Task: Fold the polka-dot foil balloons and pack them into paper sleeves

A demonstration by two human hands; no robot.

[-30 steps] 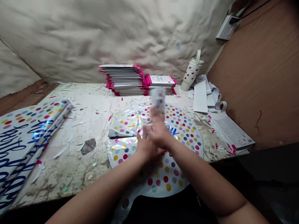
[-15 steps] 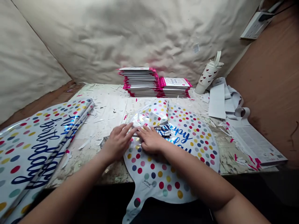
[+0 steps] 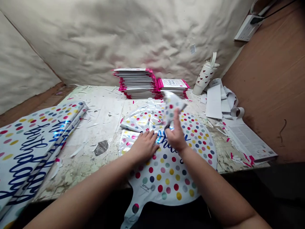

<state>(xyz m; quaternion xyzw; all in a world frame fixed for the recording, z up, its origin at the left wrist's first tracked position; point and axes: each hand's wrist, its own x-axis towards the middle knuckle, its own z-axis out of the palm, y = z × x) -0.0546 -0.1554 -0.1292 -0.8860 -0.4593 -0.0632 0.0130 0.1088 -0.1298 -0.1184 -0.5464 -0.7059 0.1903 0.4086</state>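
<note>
Head view: one round dotted balloon (image 3: 164,167) lies flat at the middle of the table's (image 3: 102,111) front edge, its single neck hanging over that edge. The left hand (image 3: 144,144) rests palm down on it, fingers stretched out; the right hand (image 3: 176,137), blurred, has its fingers curled around the lower end of one raised dotted piece (image 3: 173,103), and whether that piece is joined to the balloon cannot be told. Both hands and the piece cover part of the blue lettering. Along the left edge lies a bundle of dotted film (image 3: 35,143), its layers too close to count. Two stacks of pink-edged packets stand side by side near the back edge: one tall stack (image 3: 138,84) and, just right of it, one shorter stack (image 3: 173,85). One cup with hearts (image 3: 205,78) leans near the back right corner, beside loose white papers (image 3: 213,101). One flat printed box (image 3: 250,140) lies by the front right corner, with pink scraps (image 3: 250,162) around it. One grey patch (image 3: 101,148) shows left of the balloon.
</note>
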